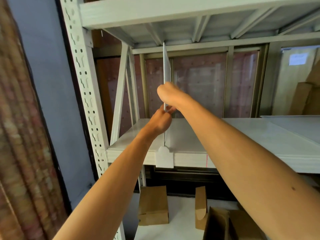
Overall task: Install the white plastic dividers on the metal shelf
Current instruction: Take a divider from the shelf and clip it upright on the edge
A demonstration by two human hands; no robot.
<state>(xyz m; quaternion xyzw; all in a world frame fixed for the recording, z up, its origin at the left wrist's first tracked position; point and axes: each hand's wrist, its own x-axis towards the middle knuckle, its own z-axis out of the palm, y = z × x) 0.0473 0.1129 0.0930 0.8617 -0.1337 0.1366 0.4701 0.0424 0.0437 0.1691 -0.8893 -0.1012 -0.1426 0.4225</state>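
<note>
A thin white plastic divider [165, 66] stands upright, edge-on to me, on the white metal shelf [138, 134]. Its top reaches the underside of the shelf above, and its white foot clip [164, 157] hangs over the shelf's front lip. My right hand [168, 96] is closed around the divider's front edge at mid height. Just below it, my left hand [161, 121] pinches the same edge with its fingertips. Both arms reach in from below.
A perforated white upright [83, 80] and a diagonal brace [121, 90] stand to the left. More flat white panels [294, 125] lie on the shelf at the right. Cardboard boxes [153, 205] sit on the lower level. A patterned curtain [19, 135] hangs at far left.
</note>
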